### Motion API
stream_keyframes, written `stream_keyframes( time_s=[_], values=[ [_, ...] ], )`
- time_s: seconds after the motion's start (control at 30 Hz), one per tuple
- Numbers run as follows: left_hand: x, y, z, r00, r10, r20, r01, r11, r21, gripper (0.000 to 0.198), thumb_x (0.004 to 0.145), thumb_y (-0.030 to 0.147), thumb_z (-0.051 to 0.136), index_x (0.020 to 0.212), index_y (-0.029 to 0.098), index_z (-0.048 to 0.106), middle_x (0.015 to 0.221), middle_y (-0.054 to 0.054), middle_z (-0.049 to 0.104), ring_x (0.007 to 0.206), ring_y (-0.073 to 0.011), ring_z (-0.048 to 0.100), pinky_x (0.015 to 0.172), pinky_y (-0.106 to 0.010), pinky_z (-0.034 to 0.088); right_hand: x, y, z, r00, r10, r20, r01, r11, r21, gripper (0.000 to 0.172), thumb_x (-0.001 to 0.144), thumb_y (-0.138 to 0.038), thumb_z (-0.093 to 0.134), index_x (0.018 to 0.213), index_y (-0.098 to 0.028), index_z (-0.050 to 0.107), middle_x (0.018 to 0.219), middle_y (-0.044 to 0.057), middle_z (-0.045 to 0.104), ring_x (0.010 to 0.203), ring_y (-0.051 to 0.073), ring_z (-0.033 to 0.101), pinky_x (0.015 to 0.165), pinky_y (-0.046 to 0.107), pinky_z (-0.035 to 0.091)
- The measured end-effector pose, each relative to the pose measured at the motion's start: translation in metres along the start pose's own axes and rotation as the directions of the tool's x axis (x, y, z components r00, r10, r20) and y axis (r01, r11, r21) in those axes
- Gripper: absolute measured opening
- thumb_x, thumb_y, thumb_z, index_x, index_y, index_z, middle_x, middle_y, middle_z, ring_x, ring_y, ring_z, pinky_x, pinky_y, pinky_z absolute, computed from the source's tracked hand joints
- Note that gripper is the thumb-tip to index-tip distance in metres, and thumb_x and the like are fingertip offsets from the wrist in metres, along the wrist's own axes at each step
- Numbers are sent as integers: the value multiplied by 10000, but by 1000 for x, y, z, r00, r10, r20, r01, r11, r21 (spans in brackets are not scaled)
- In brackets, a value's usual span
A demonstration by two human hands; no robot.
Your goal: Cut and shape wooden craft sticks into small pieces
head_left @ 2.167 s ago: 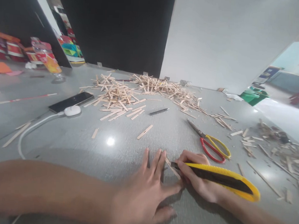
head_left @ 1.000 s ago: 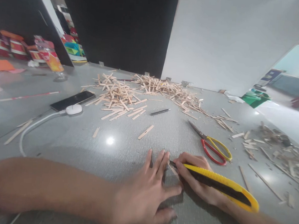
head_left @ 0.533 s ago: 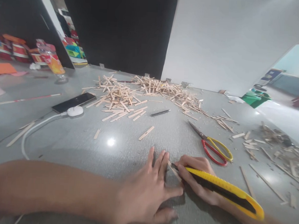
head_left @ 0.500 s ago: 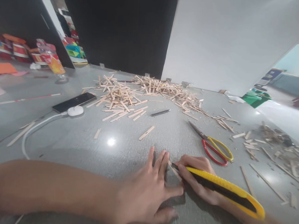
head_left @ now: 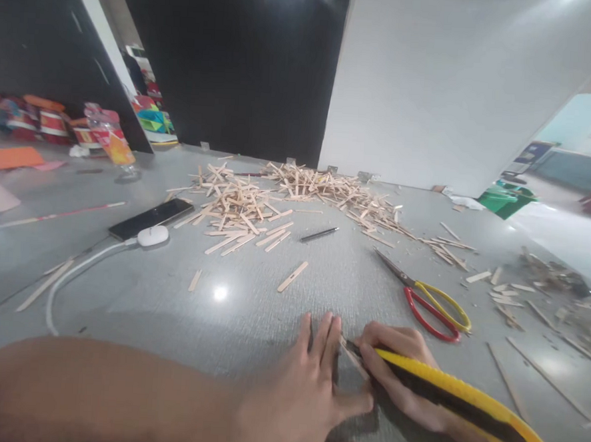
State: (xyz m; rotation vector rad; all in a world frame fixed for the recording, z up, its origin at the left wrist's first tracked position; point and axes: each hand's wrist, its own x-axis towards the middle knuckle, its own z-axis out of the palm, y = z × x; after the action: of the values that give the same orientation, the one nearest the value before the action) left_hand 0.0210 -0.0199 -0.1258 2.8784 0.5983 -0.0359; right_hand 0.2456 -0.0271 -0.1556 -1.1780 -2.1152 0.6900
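My right hand [head_left: 406,374] is wrapped round a yellow and black utility knife [head_left: 465,398], its blade end pointing left. A small pale wooden stick [head_left: 355,359] lies under the blade, between my two hands. My left hand [head_left: 310,388] rests flat on the table with fingers stretched out and spread. Its index fingertip is beside the stick's far end and its thumb side is near the other end; whether it presses the stick I cannot tell. Just beyond the hands lies a short wooden piece with a dark slot [head_left: 293,277].
Scissors [head_left: 421,295] with red and yellow handles lie right of centre. Heaped wooden sticks [head_left: 236,201] are at the back, a pen [head_left: 319,234] before them. At left are a phone [head_left: 151,219], a white charger [head_left: 153,236] and a bottle [head_left: 113,140]. Wood scraps [head_left: 560,317] litter the right.
The camera has tilted, so the whole scene sits a little lower and farther right. Both hands keep about the same place around the stick, the knife still in my right hand.
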Motion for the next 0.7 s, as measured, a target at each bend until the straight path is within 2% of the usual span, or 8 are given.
stream_keyframes(
  time_s=[0.1, 0.23, 0.3, 0.43, 0.57, 0.7],
  values=[
    [3, 0, 4, 1000, 12, -12, -11, 995, 102, 495, 1033, 576, 495, 1389, 259, 625, 1530, -339, 460, 1468, -563, 289, 1043, -791, 390, 1, -2, -1, 996, -92, 9, 93, 995, -36, 235, 1052, -255, 454, 820, -241, 492, 663, -50, 526, 542, 110, 489, 531, 248, 373],
    [4, -2, 12, 995, 50, -82, -31, 974, 223, 360, 1091, 375, 411, 1358, 256, 621, 1475, -333, 528, 1430, -537, 396, 1021, -741, 447, 4, -7, -2, 981, -196, -6, 194, 975, -105, 173, 1020, -190, 447, 865, -239, 508, 650, -51, 540, 511, 106, 498, 502, 235, 383],
    [3, -1, 12, 995, 52, -82, -33, 975, 218, 390, 1091, 439, 408, 1367, 252, 610, 1474, -337, 526, 1428, -538, 398, 1042, -729, 437, 5, -9, -3, 975, -221, -26, 216, 967, -133, 168, 1015, -175, 440, 881, -235, 523, 638, -51, 544, 500, 107, 510, 493, 231, 388],
    [1, 1, 2, 999, 32, -26, -29, 992, 124, 559, 1028, 640, 456, 1396, 246, 602, 1545, -332, 446, 1468, -550, 313, 1117, -719, 368, 5, -10, -3, 971, -238, -27, 230, 958, -173, 179, 1015, -156, 442, 879, -233, 528, 631, -45, 562, 500, 108, 546, 497, 220, 412],
    [0, 3, -5, 1000, 1, 24, -3, 997, 71, 564, 1023, 631, 484, 1398, 230, 614, 1603, -287, 398, 1500, -526, 283, 1172, -710, 296, 4, -11, -2, 973, -230, -8, 225, 959, -174, 186, 1027, -186, 433, 876, -232, 530, 633, -28, 585, 504, 124, 569, 503, 236, 436],
    [-2, 4, -5, 1000, 14, -14, -13, 997, 80, 592, 1028, 639, 460, 1416, 214, 601, 1611, -266, 401, 1511, -505, 292, 1195, -694, 263, 3, -11, -1, 972, -236, -5, 229, 952, -205, 210, 1035, -202, 413, 865, -232, 533, 631, -11, 595, 502, 140, 582, 493, 256, 437]
  ],
)
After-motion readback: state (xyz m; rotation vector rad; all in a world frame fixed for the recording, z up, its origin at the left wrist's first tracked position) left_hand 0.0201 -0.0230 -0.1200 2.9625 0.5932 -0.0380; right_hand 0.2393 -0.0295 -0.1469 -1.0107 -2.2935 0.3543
